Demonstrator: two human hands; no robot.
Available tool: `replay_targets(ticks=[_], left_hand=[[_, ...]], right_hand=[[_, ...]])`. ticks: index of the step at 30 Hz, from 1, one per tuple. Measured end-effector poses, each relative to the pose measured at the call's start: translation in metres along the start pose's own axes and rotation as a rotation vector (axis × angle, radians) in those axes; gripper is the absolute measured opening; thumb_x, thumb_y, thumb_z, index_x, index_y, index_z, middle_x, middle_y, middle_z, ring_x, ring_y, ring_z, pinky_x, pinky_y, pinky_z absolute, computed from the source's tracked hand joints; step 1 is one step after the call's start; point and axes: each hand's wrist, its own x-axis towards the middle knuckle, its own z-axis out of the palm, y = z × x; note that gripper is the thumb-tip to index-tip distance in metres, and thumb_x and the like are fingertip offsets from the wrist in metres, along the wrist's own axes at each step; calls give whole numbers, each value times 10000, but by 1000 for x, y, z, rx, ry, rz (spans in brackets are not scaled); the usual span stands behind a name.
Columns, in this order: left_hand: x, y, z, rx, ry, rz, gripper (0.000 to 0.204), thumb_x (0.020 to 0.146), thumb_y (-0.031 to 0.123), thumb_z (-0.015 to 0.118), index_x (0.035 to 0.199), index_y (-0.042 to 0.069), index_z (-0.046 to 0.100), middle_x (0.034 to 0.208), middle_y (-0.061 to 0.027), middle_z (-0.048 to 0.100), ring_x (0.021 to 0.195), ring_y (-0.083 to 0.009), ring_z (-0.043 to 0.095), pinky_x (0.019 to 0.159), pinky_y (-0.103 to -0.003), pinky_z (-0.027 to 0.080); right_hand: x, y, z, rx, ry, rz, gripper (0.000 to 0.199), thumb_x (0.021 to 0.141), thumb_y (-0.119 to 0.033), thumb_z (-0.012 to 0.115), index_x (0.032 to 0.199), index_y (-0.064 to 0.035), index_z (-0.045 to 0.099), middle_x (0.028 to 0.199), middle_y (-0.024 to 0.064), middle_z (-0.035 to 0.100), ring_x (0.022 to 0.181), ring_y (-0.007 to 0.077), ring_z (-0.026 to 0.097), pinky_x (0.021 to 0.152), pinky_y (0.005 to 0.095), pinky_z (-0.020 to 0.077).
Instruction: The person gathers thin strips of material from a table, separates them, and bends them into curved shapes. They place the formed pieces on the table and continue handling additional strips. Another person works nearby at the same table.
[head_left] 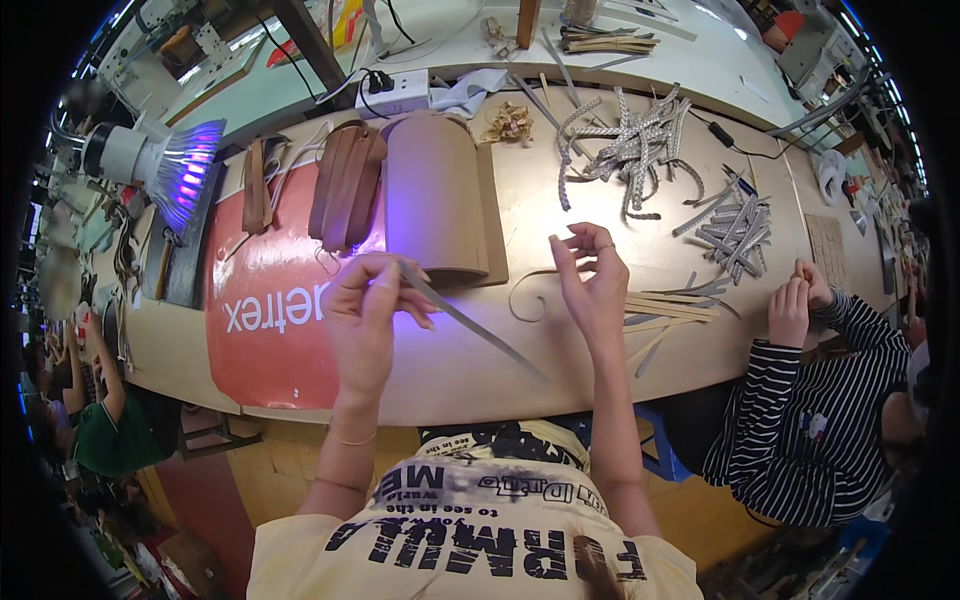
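Note:
My left hand (pixel 366 305) pinches one end of a flat grey strip (pixel 475 328) between thumb and fingers. The strip slants down to the right, its other end free above the table. My right hand (pixel 598 290) is raised to the right of it, thumb and fingers apart, with nothing visible in them. Beside that hand, a thin curled strip (pixel 518 300) lies on the table. Ahead of my left hand stands a rounded tan board form (pixel 432 195). Several loose beige and grey strips (pixel 672 308) lie right of my right wrist.
Grey braided cords (pixel 640 140) and short grey pieces (pixel 735 238) lie in piles at the right. Brown strap bundles (pixel 347 185) rest on a red sheet (pixel 265 340) at the left, near a lit lamp (pixel 180 165). A co-worker's striped sleeve (pixel 775 390) reaches the table's right side.

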Motion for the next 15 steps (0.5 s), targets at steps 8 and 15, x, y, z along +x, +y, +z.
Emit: replay_targets(ticks=[8,15], left_hand=[[7,2,0,13,-3,-45,191,1005,94,486,936,-39,603,850,-127,646,630,-157,651,517,-260,534],[3,4,-10,-22,-12,-114,198,1004,106,487,931,-38,602,864,-134,643,629,-155,645,527,-258,532]], right_hand=[[-18,17,7,-319,-565,-125,293,829,-224,736,1053,-53,655,949,163,600,801,359,645,742,448,520],[77,17,36,-192,-57,-197,159,897,-161,647,923,-8,683,834,179,669,747,313,669,684,386,518]])
